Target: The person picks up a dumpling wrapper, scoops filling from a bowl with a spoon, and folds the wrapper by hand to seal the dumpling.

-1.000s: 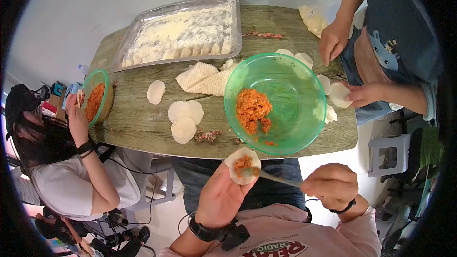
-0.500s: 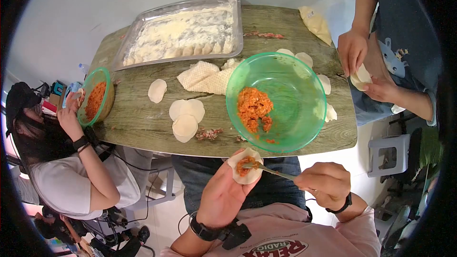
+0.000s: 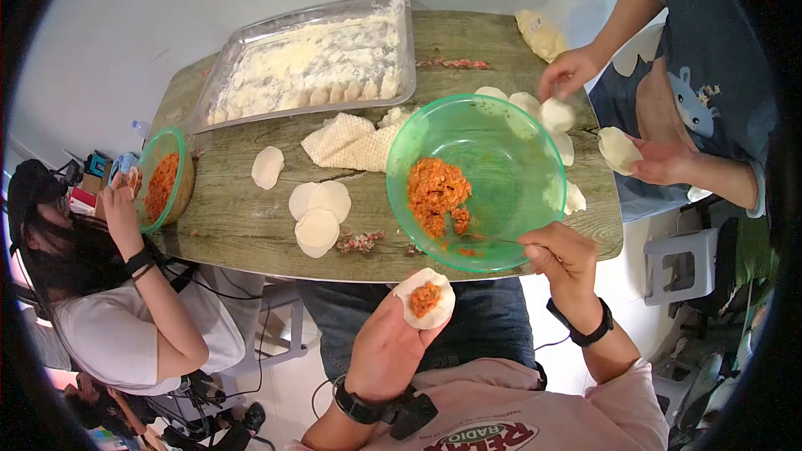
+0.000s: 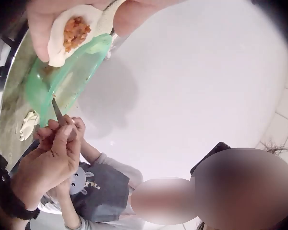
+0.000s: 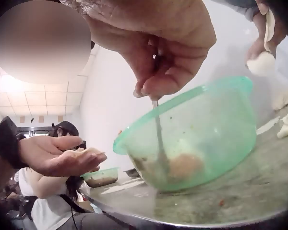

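Observation:
My left hand [image 3: 391, 342] lies palm up below the table's near edge, a round dumpling wrapper [image 3: 415, 282] resting on its outstretched fingers. A lump of orange-red filling [image 3: 425, 300] sits in the wrapper's middle. With thumb and fingertips, my right hand [image 3: 570, 259] pinches the handle of a metal spoon [image 4: 57, 111] at the near right rim of the large green bowl [image 3: 535, 200]. In the right wrist view the spoon slants down inside the bowl; its tip is blurred behind the green wall. More filling [image 3: 438, 192] is heaped on the bowl's left side.
Left of the bowl lie loose wrappers [image 3: 317, 228] and a crumpled cream cloth [image 3: 347, 142]. A floured metal tray [image 3: 309, 54] with a row of dumplings stands behind. One person [image 3: 125, 301] sits left by a smaller bowl [image 3: 185, 179]; another [image 3: 702, 100] handles wrappers at right.
My right hand has drawn the spoon away from the wrapper and moved it up into the green bowl. The filling stays on the wrapper. The person at right has reached back toward the table.

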A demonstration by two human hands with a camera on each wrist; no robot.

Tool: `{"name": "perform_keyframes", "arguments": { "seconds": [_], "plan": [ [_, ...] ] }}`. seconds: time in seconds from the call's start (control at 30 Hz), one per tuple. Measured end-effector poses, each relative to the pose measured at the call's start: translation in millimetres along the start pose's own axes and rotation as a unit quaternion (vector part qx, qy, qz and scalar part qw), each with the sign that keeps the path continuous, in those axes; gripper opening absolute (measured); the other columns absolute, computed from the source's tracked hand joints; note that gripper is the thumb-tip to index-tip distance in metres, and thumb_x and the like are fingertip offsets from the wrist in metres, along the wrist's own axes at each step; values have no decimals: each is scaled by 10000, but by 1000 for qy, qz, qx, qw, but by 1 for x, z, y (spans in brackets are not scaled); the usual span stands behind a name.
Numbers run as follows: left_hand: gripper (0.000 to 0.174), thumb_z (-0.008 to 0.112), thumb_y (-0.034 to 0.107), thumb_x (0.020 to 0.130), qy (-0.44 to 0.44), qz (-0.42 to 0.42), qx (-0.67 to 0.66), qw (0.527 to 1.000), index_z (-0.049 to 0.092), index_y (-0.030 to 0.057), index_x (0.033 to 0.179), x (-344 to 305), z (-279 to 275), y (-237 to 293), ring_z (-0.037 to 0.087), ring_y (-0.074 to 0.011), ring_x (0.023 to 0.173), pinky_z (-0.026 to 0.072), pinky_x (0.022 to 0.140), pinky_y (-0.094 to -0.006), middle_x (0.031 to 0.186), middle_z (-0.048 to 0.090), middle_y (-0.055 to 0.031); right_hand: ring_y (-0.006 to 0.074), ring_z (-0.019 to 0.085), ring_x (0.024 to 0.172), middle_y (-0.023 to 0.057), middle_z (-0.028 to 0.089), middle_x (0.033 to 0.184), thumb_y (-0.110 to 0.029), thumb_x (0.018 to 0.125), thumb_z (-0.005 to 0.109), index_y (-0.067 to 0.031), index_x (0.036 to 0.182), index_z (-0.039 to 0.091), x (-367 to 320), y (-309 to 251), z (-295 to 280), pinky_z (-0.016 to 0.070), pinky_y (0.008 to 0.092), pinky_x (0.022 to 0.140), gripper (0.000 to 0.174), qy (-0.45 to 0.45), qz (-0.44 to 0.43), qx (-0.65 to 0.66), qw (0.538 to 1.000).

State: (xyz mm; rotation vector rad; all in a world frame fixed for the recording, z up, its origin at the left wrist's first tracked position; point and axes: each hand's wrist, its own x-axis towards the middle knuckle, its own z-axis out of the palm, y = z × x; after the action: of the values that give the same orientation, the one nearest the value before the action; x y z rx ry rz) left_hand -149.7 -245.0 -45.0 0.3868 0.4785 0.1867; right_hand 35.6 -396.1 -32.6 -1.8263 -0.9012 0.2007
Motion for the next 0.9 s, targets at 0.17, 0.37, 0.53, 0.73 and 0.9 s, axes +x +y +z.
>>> {"name": "perform_keyframes", "arguments": {
  "seconds": [0.17, 0.37, 0.53, 0.73, 0.9],
  "plan": [
    [493, 373, 272, 972, 7, -5, 6, 1000, 288, -20, 1360, 4, 1, -2, 381, -275, 1278, 297, 1081, -436, 1375, 392, -152, 103, 519, 505, 56, 560, 665, -119, 858, 616, 16, 890, 648, 0, 1, -6, 395, 222, 464, 143, -10, 47, 58, 997],
    [501, 378, 282, 970, 13, -15, 10, 1000, 291, -26, 1356, 9, 2, -5, 381, -267, 1280, 297, 1083, -427, 1373, 394, -155, 80, 505, 494, 49, 580, 657, -153, 874, 599, 23, 884, 640, 4, 3, -20, 392, 200, 456, 182, 52, 194, 206, 958],
    [505, 386, 278, 966, 24, -12, 20, 999, 292, -31, 1355, 9, 6, -5, 379, -266, 1282, 291, 1086, -422, 1373, 394, -157, 82, 506, 498, 48, 588, 670, -143, 858, 610, 20, 883, 643, -1, 1, -26, 389, 196, 458, 168, 85, 118, 190, 971],
    [594, 551, 13, 820, 6, 24, 57, 998, 303, -26, 1358, 9, 5, -7, 412, -256, 1260, 321, 1070, -391, 1355, 419, -144, 137, 536, 549, 79, 595, 690, -106, 827, 630, 14, 854, 650, 3, -2, -23, 404, 231, 504, 124, 3, 28, 94, 995],
    [778, 597, -183, 682, 16, 53, 107, 993, 305, 15, 1374, 7, 4, -10, 446, -223, 1229, 391, 1013, -347, 1317, 456, -121, 207, 555, 604, 81, 589, 712, -80, 783, 659, -12, 864, 654, 8, -5, -8, 423, 286, 544, 105, 28, -79, 4, 996]
  ]
}}
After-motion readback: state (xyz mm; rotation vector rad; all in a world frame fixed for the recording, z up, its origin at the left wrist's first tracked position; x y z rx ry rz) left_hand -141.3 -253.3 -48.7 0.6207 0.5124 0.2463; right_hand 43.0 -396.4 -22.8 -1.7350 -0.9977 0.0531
